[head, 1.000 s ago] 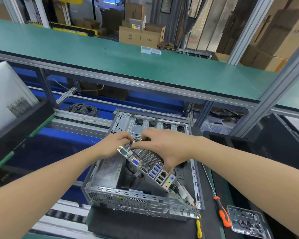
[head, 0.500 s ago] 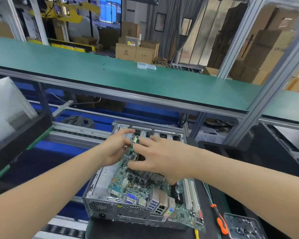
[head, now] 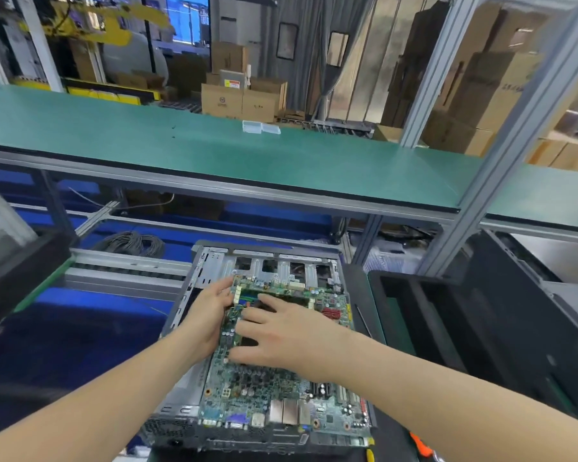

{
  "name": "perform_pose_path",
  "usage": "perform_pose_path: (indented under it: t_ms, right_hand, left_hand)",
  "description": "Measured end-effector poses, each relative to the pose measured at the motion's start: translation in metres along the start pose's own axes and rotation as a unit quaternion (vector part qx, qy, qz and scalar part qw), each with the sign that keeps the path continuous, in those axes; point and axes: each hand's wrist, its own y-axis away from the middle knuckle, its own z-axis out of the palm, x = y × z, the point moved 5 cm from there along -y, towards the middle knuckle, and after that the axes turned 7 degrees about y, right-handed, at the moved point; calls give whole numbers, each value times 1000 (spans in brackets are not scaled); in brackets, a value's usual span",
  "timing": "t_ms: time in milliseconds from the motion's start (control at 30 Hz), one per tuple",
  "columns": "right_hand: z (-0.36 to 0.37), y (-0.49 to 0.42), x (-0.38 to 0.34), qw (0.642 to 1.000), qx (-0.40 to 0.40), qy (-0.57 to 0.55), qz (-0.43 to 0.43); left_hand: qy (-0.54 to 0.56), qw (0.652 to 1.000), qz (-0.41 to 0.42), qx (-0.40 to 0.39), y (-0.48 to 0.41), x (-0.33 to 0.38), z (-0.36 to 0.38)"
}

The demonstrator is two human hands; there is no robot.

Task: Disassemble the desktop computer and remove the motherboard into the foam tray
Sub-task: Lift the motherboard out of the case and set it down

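Observation:
The green motherboard (head: 274, 391) is lifted out and hangs roughly level over the open grey computer case (head: 274, 261), port block toward me. My left hand (head: 207, 315) grips its left edge, fingers curled under. My right hand (head: 281, 331) lies across the middle of the board, fingers curled over the cooler area, holding it. The black foam tray (head: 447, 315) with upright slots stands just right of the case.
A green shelf (head: 214, 151) runs across above the bench on aluminium posts (head: 501, 155). An orange screwdriver handle (head: 419, 445) lies at the lower right. A black bin (head: 17, 268) sits at the left, a cable coil (head: 131, 243) behind the case.
The motherboard went from steeply tilted on edge inside the case to lying nearly flat above it. Both hands rose with it and the view tipped upward.

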Motion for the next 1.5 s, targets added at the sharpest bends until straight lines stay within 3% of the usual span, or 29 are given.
perform_pose_path:
  t_ms: [100, 167, 200, 267, 333, 400, 467, 533, 833, 933, 1067, 1233, 1400, 1433, 1500]
  right_hand:
    - [11, 5, -3, 999, 11, -31, 3]
    - [16, 16, 3, 978, 22, -209, 5]
    - [18, 23, 11, 945, 29, -324, 30]
    - [31, 44, 40, 859, 79, -471, 185]
    - [59, 78, 79, 784, 121, -450, 410]
    - [93, 109, 105, 742, 37, -386, 547]
    - [124, 121, 111, 734, -83, -396, 546]
    - [141, 121, 110, 725, -111, -427, 529]
    - [161, 110, 107, 679, -56, -498, 536]
    - [160, 108, 108, 704, -28, -471, 531]
    - [155, 109, 107, 698, 32, -473, 537]
    - [155, 109, 104, 637, 79, -523, 560]
    - [173, 107, 101, 513, 61, -600, 611]
    - [177, 106, 99, 459, 61, -637, 616]
    - [182, 103, 92, 312, 74, -727, 607]
  left_hand:
    - [-4, 1000, -2, 9, -4, -6, -2]
    - [-4, 1000, -1, 13, -6, -9, -3]
    - [-8, 1000, 0, 15, -6, -9, -4]
    - [-15, 1000, 4, 18, -7, -9, -5]
    - [-16, 1000, -2, 20, -7, -10, -6]
    - [-12, 1000, -8, 20, -7, -11, -8]
    - [-15, 1000, -10, 12, -7, -12, -9]
    - [-14, 1000, -9, 5, -7, -13, -10]
    - [-16, 999, -24, 20, -8, -17, -14]
    - [-6, 999, -31, 26, -7, -17, -14]
    - [-10, 999, -18, 38, -3, -15, -13]
    - [-19, 999, -4, 41, 2, -14, -12]
    - [-1, 999, 19, 41, 9, -10, -14]
    - [-5, 999, 23, 41, 11, -8, -16]
    - [-16, 998, 27, 46, 13, -2, -22]
